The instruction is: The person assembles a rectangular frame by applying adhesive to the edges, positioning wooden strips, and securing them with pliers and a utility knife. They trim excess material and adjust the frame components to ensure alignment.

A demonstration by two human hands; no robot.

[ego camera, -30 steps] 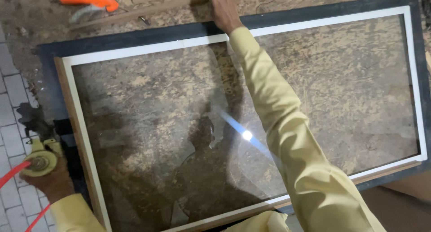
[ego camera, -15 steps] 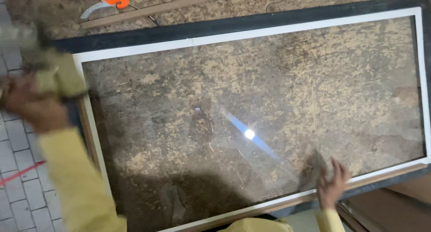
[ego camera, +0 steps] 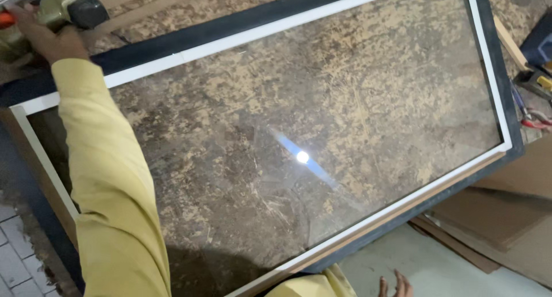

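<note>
Head view: olive-grey power tool (ego camera: 69,9) sits at the top-left corner of the glazed frame (ego camera: 494,110), left hand (ego camera: 43,35) clamped on it. Frame is dark outside with white inner strip and a glass pane (ego camera: 322,130) over chipboard. Right hand (ego camera: 395,285), fingers apart, empty, below the frame's near edge. Brown cardboard sheets (ego camera: 494,216) lie lower right.
</note>
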